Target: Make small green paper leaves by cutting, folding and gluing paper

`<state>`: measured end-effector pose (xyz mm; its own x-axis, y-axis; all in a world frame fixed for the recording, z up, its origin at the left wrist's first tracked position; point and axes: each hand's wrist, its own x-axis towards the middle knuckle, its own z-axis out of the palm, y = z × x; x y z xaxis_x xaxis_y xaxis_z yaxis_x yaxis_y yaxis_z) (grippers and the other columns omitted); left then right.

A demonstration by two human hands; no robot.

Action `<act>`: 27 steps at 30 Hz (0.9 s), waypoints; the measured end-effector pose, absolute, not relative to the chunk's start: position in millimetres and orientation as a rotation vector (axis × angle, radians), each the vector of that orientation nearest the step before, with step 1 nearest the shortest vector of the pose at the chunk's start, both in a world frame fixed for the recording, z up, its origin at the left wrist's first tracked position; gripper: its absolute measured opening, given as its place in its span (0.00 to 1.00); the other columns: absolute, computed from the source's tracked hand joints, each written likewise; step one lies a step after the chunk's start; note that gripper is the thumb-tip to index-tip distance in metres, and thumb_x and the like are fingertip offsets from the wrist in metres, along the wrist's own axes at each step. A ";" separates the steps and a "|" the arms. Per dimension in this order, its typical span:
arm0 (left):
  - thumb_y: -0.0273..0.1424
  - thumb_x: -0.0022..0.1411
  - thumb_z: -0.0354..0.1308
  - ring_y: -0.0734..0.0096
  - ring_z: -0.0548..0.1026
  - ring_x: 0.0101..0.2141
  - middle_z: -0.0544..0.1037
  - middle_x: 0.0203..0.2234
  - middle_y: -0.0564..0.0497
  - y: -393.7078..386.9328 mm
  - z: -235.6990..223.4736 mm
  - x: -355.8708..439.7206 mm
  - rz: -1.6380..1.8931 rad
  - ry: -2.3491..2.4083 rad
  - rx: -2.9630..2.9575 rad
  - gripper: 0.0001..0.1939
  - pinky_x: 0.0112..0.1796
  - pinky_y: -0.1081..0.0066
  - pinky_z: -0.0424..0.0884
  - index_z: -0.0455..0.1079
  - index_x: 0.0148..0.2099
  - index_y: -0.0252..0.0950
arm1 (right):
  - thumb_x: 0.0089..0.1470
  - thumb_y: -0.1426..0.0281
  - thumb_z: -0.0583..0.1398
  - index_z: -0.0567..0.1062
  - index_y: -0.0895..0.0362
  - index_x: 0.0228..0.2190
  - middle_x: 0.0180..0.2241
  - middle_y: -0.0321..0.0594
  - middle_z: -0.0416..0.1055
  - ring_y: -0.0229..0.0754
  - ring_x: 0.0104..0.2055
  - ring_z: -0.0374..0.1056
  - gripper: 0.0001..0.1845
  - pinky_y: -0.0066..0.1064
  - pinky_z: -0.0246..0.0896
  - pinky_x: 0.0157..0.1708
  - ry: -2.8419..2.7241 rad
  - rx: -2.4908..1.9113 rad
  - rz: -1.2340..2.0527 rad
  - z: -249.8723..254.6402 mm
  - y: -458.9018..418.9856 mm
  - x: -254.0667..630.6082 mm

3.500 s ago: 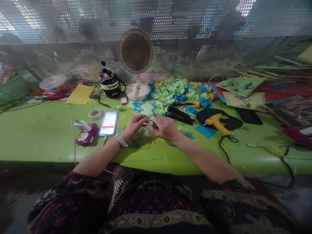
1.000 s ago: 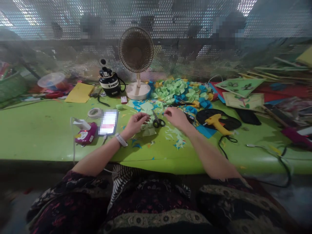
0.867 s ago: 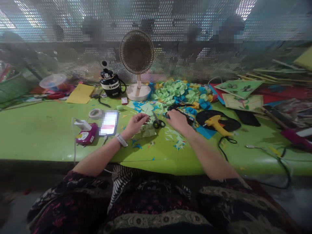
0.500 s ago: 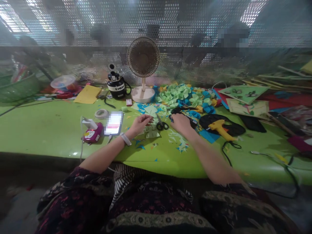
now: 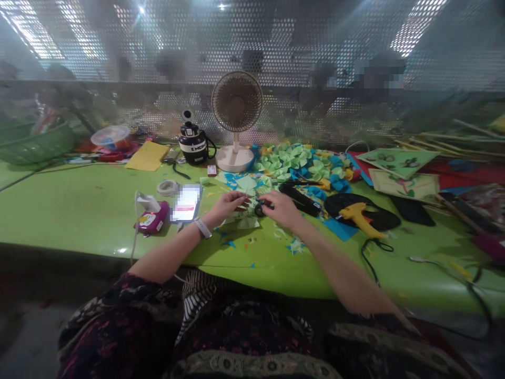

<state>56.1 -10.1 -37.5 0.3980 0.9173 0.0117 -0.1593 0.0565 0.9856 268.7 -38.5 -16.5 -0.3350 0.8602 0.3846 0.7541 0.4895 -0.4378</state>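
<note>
Both forearms reach forward, slanting inward from lower corners, elbows bent. Left forearm [image 5: 169,258] bare below sleeve, wrist [image 5: 213,218] nearly straight. Left hand [image 5: 230,206] turned thumb side up, thumb and forefinger drawn close together; contact at tips too small to tell. Right forearm [image 5: 333,263] longer in view, also bare. Right hand [image 5: 281,209] back upward, fingers curled, tips aimed toward left hand. Hands near each other, apart.
</note>
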 end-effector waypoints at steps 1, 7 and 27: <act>0.40 0.52 0.69 0.72 0.78 0.32 0.81 0.34 0.47 -10.4 -37.2 55.6 0.957 0.799 1.245 0.17 0.36 0.69 0.75 0.74 0.38 0.33 | 0.51 0.75 0.59 0.80 0.56 0.38 0.37 0.44 0.75 0.44 0.38 0.70 0.13 0.33 0.62 0.40 -2.166 -1.326 0.238 -17.1 -38.0 269.1; 0.38 0.48 0.72 0.70 0.78 0.33 0.81 0.33 0.48 -12.6 -34.9 54.5 0.955 0.816 1.217 0.17 0.36 0.68 0.76 0.76 0.38 0.33 | 0.51 0.75 0.59 0.80 0.56 0.38 0.37 0.43 0.75 0.43 0.37 0.70 0.13 0.32 0.62 0.39 -2.140 -1.324 0.265 -18.6 -35.2 273.0; 0.46 0.41 0.74 0.77 0.74 0.24 0.79 0.25 0.50 -18.5 -26.9 58.5 1.069 0.871 1.247 0.23 0.31 0.71 0.74 0.78 0.32 0.32 | 0.52 0.74 0.59 0.80 0.57 0.39 0.37 0.44 0.76 0.43 0.38 0.71 0.13 0.34 0.64 0.40 -2.129 -1.185 0.280 -22.9 -34.6 271.5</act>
